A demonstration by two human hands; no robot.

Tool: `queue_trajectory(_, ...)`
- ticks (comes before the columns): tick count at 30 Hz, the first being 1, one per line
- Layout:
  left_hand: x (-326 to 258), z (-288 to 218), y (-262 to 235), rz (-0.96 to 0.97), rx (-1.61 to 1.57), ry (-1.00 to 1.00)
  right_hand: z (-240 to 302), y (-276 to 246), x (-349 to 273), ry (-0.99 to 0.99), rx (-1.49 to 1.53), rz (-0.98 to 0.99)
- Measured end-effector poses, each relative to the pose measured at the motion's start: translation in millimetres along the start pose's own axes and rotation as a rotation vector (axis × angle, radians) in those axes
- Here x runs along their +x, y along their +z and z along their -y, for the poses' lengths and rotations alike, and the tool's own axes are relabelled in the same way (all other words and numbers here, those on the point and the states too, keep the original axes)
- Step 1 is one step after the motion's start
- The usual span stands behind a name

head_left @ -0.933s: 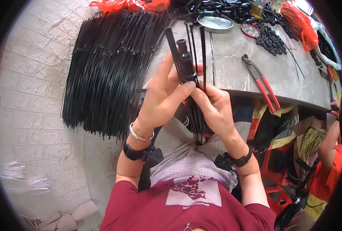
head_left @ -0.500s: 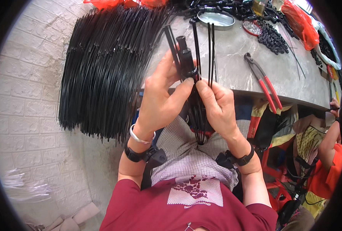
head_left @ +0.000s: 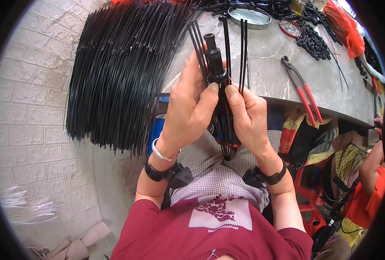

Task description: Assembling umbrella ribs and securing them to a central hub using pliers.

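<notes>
Rods (head_left: 223, 119), bunched over the lap (head_left: 201, 167), are fanned up around a black hub (head_left: 215, 60) held just ahead. The hub's collar (head_left: 217, 78) is pinched by the left hand (head_left: 187, 110); rods just beside it are pinched by the right hand (head_left: 249, 113). Best, it seems, if the collar is kept still and no rods are crossed. Beyond, pliers (head_left: 300, 93) are seen on the table (head_left: 270, 65).

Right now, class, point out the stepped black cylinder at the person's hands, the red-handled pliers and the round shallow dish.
Black cylinder (head_left: 215, 59), head view: middle of its body.
Red-handled pliers (head_left: 309, 95), head view: right-hand red handle.
Round dish (head_left: 249, 17), head view: its inner floor.
</notes>
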State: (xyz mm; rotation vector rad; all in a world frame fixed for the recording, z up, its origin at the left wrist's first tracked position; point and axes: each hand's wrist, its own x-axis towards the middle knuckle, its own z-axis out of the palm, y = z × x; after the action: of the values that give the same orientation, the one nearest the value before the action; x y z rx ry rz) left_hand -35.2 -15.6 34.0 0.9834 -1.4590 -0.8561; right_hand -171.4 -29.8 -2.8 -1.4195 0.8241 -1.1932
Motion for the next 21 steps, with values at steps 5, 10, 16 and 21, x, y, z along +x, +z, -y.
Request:
queue_trajectory(5,-2,0,6,-0.011,-0.039,0.003,-2,0,0,-0.033,0.067,-0.037)
queue_trajectory(10,-2,3,9,-0.009,-0.124,-0.027,-4,-2,0,0.004,0.054,-0.039)
queue_trajectory(16,5,-7,6,-0.059,-0.162,0.059,-8,-2,2,-0.031,0.064,-0.045)
queue_trajectory(21,14,-5,1,-0.180,-0.231,-0.165,-10,-1,0,-0.027,0.042,-0.032)
